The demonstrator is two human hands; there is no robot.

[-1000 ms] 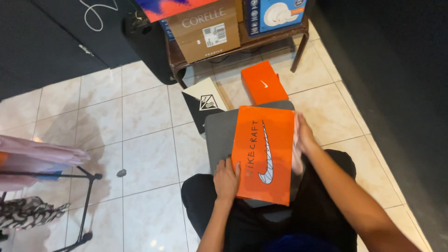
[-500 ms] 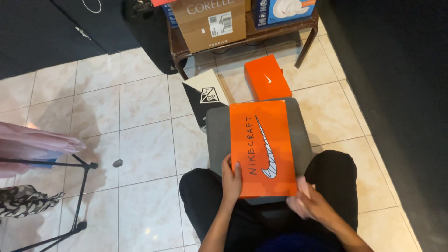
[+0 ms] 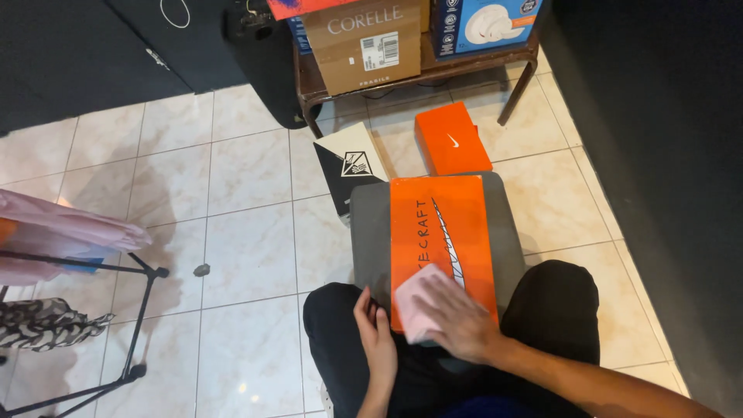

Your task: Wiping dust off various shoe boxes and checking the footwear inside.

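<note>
An orange shoe box (image 3: 439, 232) with a white swoosh and dark lettering lies flat on a grey stool (image 3: 370, 232) between my knees. My right hand (image 3: 457, 319) presses a pale pink cloth (image 3: 416, 296) onto the near end of the box lid. My left hand (image 3: 377, 334) rests at the box's near left corner, fingers curled against its edge. I sit in black trousers (image 3: 557, 310) on the tiled floor.
A smaller orange box (image 3: 451, 139) and a black and cream box (image 3: 350, 164) lie on the floor beyond the stool. A wooden rack (image 3: 480, 58) holds cardboard and blue boxes. A black drying rack (image 3: 116, 310) with pink fabric stands left. A dark wall runs along the right.
The box went from held tilted to lying flat on the stool. My right hand left its far edge, dropped to my lap, and now presses a pink cloth on the lid.
</note>
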